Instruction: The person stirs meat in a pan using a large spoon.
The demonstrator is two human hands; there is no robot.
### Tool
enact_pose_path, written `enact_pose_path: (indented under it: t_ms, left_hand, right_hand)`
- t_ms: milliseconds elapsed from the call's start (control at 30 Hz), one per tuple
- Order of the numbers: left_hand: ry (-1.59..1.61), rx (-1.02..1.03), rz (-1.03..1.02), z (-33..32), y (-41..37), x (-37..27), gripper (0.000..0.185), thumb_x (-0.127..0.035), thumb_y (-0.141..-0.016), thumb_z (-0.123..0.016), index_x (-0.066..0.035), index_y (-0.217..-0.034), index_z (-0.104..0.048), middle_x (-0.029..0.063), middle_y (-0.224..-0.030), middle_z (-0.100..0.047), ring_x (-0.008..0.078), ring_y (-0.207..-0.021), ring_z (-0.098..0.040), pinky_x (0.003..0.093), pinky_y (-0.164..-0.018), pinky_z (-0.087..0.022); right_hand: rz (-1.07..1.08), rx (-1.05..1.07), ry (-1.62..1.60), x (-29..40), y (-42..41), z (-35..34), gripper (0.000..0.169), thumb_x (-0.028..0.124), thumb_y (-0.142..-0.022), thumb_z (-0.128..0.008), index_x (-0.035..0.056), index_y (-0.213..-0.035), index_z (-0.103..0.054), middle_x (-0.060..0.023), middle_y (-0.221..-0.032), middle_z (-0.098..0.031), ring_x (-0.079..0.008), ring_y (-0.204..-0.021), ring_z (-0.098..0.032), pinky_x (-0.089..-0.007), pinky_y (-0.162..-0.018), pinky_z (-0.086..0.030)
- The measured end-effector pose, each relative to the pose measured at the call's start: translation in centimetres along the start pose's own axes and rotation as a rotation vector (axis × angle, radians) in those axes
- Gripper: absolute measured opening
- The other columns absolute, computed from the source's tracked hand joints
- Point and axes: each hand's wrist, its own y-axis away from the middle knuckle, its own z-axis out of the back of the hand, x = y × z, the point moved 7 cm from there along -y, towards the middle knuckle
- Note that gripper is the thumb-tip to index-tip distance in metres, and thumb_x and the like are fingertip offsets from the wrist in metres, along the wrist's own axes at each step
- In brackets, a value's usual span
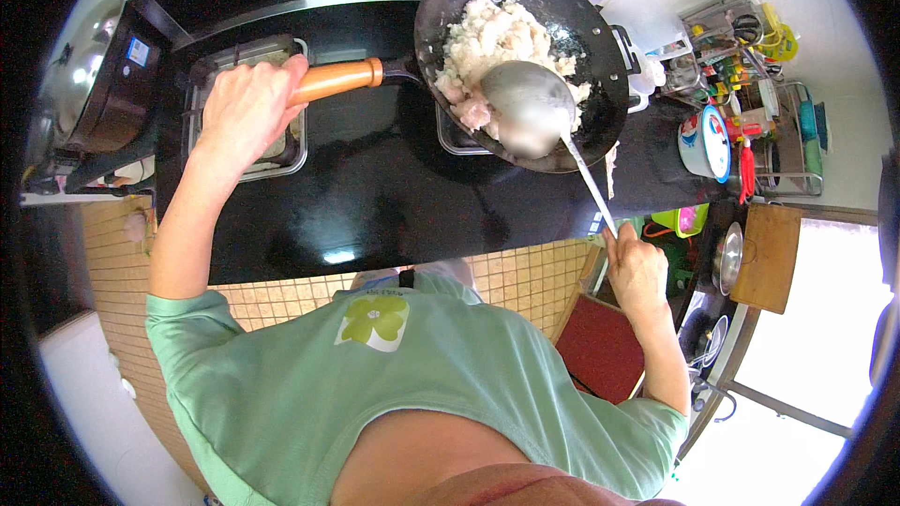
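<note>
My left hand (249, 102) grips the wooden handle (344, 81) of a dark wok (590, 105), which is tilted above the black stove top. Inside the wok lies a heap of pale, crumbly food (499, 35), with a pinker lump of what looks like meat (472, 112) at its near edge. My right hand (638, 263) holds the long metal handle of a ladle (527, 88). The ladle's bowl is over the near part of the food, covering some of it; part of the bowl is blurred.
Burner grates (299, 154) sit left on the black glass stove top (373, 204). A white lidded tub (703, 144) and a rack of bottles and utensils (745, 63) stand on the right. Beyond are a cutting board (768, 260) and a metal bowl (731, 260). A large dark pot (105, 105) is far left.
</note>
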Motion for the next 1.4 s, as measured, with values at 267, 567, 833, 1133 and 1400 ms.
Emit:
enact_pose_path:
  t_ms: [267, 567, 833, 1133, 1400]
  left_hand:
    - [0.012, -0.02, -0.009, 0.0, 0.1, 0.0, 0.029, -0.021, -0.071, -0.067, -0.007, -0.09, -0.05, 0.0143, -0.07, -0.06, 0.0341, -0.065, -0.06, 0.0423, -0.059, -0.048]
    - [0.035, -0.106, -0.056, 1.2, 0.3, -0.6, 0.028, -0.015, -0.069, -0.068, -0.004, -0.086, -0.05, 0.0142, -0.064, -0.059, 0.0319, -0.062, -0.061, 0.0404, -0.056, -0.049]
    - [0.033, -0.047, -0.052, 0.0, 0.3, -0.1, 0.031, -0.02, -0.07, -0.067, -0.007, -0.091, -0.048, 0.0135, -0.068, -0.06, 0.0323, -0.064, -0.061, 0.0408, -0.057, -0.049]
    - [0.018, -0.033, -0.057, 0.0, 0.1, -0.2, 0.031, -0.021, -0.071, -0.068, -0.006, -0.089, -0.048, 0.0137, -0.067, -0.059, 0.0319, -0.063, -0.06, 0.0408, -0.056, -0.048]
    - [0.006, -0.038, -0.03, 0.4, 0.3, -0.4, 0.03, -0.018, -0.069, -0.069, -0.005, -0.088, -0.05, 0.0137, -0.064, -0.059, 0.0317, -0.063, -0.061, 0.0402, -0.056, -0.049]
  right_hand:
    - [-0.115, 0.159, -0.054, -1.6, 2.5, 6.6, 0.031, 0.023, -0.086, -0.053, 0.0017, -0.066, -0.044, -0.0225, -0.054, -0.048, -0.0404, -0.056, -0.052, -0.0466, -0.05, -0.038]
    - [0.042, 0.378, 0.135, -0.3, 1.3, 8.9, 0.028, 0.023, -0.084, -0.053, 0.0004, -0.069, -0.05, -0.0213, -0.059, -0.054, -0.0387, -0.06, -0.056, -0.0468, -0.056, -0.044]
    - [0.119, 0.273, 0.208, 0.9, -4.6, 1.6, 0.025, 0.021, -0.085, -0.048, 0.0002, -0.074, -0.055, -0.0183, -0.069, -0.062, -0.0343, -0.066, -0.063, -0.041, -0.059, -0.052]
    - [-0.044, 0.138, 0.147, 0.6, -8.0, -2.7, 0.025, 0.021, -0.087, -0.045, 0.001, -0.075, -0.055, -0.0187, -0.071, -0.062, -0.0336, -0.069, -0.063, -0.0405, -0.06, -0.053]
    - [0.005, 0.119, -0.18, -1.2, -4.6, 1.5, 0.034, 0.027, -0.085, -0.052, -0.0007, -0.066, -0.053, -0.0234, -0.063, -0.055, -0.0411, -0.064, -0.055, -0.0483, -0.058, -0.042]
